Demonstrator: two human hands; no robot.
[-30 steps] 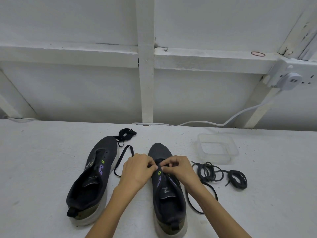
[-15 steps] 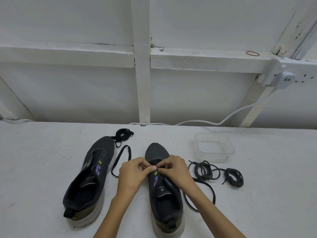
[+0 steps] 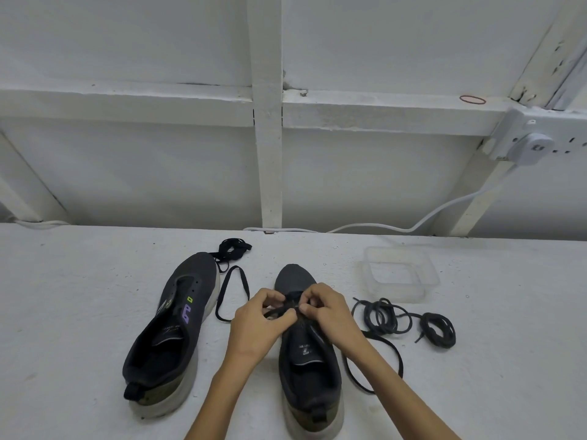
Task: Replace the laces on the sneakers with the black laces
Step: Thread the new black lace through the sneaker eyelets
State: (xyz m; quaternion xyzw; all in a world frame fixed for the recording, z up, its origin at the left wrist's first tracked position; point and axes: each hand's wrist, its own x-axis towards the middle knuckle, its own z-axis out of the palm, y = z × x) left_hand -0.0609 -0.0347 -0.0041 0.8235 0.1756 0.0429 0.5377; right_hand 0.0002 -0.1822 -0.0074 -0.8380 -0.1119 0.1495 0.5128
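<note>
Curled and pinching the black lace (image 3: 279,311) from both sides: left hand (image 3: 257,322) and right hand (image 3: 330,312), meeting over the front eyelets of the right sneaker (image 3: 309,369). Loose loops of that lace lying either side on the table (image 3: 79,312). Left, the unlaced left sneaker (image 3: 178,315); right, coiled round laces (image 3: 381,315) near a clear tub (image 3: 400,274).

A white-painted wall (image 3: 127,42) stood braced by an upright post (image 3: 270,160) crossed by a horizontal rail (image 3: 127,103). Right of the post, a socket (image 3: 508,134) held a plug (image 3: 535,149), its white cable (image 3: 444,208) trailing down to the rough white tabletop (image 3: 63,312) below the post, under soft, even light.
</note>
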